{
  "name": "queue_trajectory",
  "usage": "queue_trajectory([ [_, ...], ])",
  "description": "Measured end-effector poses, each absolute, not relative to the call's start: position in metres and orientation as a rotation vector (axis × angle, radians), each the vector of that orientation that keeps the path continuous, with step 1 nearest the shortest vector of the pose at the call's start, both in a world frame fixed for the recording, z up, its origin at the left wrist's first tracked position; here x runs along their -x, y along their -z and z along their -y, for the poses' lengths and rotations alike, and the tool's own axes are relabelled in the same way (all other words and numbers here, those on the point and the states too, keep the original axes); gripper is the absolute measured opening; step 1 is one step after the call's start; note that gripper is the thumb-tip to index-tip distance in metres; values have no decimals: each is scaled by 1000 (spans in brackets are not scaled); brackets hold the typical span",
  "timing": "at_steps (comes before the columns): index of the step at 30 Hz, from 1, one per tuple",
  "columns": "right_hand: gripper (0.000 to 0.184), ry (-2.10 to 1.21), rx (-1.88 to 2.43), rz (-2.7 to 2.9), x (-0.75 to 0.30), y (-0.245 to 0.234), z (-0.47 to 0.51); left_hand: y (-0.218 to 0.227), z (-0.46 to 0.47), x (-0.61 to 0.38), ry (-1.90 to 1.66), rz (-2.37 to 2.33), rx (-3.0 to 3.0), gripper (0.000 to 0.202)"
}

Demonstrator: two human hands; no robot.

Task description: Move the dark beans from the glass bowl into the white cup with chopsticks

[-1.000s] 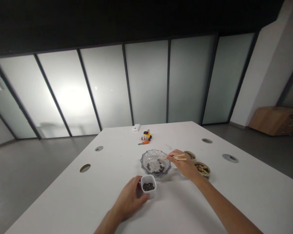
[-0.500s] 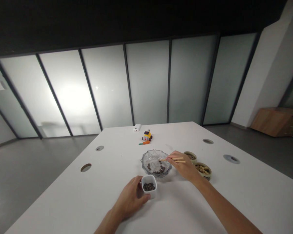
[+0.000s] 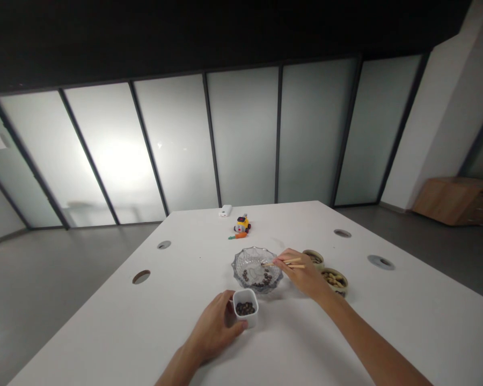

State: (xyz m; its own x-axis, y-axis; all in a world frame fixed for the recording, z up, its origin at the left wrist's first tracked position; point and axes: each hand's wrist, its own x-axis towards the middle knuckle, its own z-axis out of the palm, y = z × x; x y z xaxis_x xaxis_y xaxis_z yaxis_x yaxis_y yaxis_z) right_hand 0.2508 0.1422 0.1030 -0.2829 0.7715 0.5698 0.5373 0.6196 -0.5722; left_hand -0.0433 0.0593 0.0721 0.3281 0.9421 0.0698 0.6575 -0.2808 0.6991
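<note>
My left hand (image 3: 221,323) is closed round the left side of a small white square cup (image 3: 253,320), which stands on the table and holds dark brown beans (image 3: 245,308). In my right hand (image 3: 300,272) is a pair of wooden chopsticks (image 3: 295,263), gripped between thumb and fingers. Their tips reach over a clear scalloped glass bowl (image 3: 240,277), close to a dark bean near its middle. Whether the tips pinch that bean I cannot tell. Several more beans (image 3: 266,279) lie along the near and left parts of the bowl.
Beside my right wrist stand a round dish of peanuts (image 3: 338,280) and a second round dish (image 3: 317,259), partly hidden. Beyond the bowl are an orange toy carrot (image 3: 240,235), a yellow toy truck (image 3: 242,223) and a white box-shaped item (image 3: 225,210). The white table (image 3: 177,300) has several round holes.
The chopstick tips have shifted slightly left within the bowl, and the dark bean by them sits a little further left. My left hand keeps its hold on the cup.
</note>
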Motion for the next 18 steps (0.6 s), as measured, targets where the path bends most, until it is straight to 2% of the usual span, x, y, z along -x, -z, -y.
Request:
queue_trajectory([
  [18,40,-380,982,1968,-249,-103,-140,-70,-60,45,-676,-1373,-2017,37],
])
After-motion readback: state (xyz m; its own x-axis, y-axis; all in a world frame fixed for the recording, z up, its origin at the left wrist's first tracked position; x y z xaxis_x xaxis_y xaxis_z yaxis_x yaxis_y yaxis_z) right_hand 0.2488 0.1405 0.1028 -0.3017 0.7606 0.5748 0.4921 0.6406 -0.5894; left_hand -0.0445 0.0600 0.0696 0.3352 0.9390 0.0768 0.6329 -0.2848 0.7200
